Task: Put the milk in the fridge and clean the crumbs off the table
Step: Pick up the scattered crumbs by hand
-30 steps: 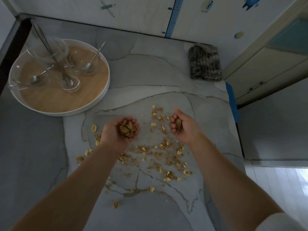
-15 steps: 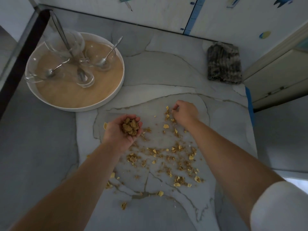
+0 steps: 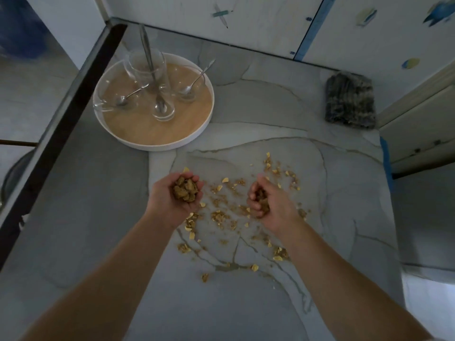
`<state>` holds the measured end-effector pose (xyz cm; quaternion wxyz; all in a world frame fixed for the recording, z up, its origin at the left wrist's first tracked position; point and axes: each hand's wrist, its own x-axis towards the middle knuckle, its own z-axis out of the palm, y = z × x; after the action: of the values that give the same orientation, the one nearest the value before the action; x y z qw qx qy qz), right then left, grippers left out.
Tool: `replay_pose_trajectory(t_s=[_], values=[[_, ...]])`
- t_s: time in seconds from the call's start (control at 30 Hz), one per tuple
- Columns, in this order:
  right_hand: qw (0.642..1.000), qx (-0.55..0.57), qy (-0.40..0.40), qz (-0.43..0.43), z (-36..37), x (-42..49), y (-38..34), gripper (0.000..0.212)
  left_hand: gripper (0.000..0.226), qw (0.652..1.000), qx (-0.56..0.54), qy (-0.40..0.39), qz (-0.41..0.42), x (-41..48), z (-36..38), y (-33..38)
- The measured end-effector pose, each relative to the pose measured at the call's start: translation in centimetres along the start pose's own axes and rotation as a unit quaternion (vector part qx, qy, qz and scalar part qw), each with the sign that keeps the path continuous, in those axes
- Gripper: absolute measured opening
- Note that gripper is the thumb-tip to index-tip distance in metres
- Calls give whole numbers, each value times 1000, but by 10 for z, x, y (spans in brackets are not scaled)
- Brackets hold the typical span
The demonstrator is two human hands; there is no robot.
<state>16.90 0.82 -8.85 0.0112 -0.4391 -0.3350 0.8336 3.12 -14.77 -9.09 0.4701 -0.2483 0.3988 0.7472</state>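
My left hand (image 3: 172,200), cupped palm up, holds a heap of crumbs (image 3: 186,191); my right hand (image 3: 270,205) curls round more. The rest litter the surface (image 3: 246,107) near the tray (image 3: 157,145).

A round tray (image 3: 157,146) with a white rim and a wooden floor carries the glassware. A tall glass (image 3: 150,72) stands upright with a long spoon (image 3: 147,52) in it. Two low glass bowls flank it, the left bowl (image 3: 108,100) and the right bowl (image 3: 190,88), each holding a small spoon. Well to the right lies a dark grey ribbed thing, perhaps a cloth (image 3: 349,100). Behind, a pale wall (image 3: 258,23) bears small stickers and a blue strip (image 3: 312,28).
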Motion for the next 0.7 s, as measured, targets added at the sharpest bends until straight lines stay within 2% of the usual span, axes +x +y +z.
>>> replay_pose_trajectory(t_s=[0.07,0.1,0.13,0.2,0.27,0.37,0.4,0.5,0.7], values=[[994,-111,8,19,7,0,10,32,30,1000,-7,2,3,-4,-9,0],[979,-202,18,14,12,-2,16,29,30,1000,-13,8,2,-8,-15,0],[948,-316,31,-3,16,-4,22,25,31,1000,-17,14,4,-11,-21,0],[840,-536,56,-64,21,-6,33,16,32,1000,-15,23,6,-15,-29,-1],[743,-656,53,-118,26,-8,42,11,31,999,-17,28,8,-19,-37,-3],[642,-751,66,-138,34,-10,50,22,31,999,-31,29,4,-26,-47,-3],[619,-768,75,-144,36,-9,51,24,31,999,-34,28,3,-27,-49,-3],[592,-786,92,-149,41,-6,54,25,32,999,-33,30,1,-30,-55,-1],[594,-782,112,-150,44,0,58,18,31,999,-36,33,2,-35,-66,6]])
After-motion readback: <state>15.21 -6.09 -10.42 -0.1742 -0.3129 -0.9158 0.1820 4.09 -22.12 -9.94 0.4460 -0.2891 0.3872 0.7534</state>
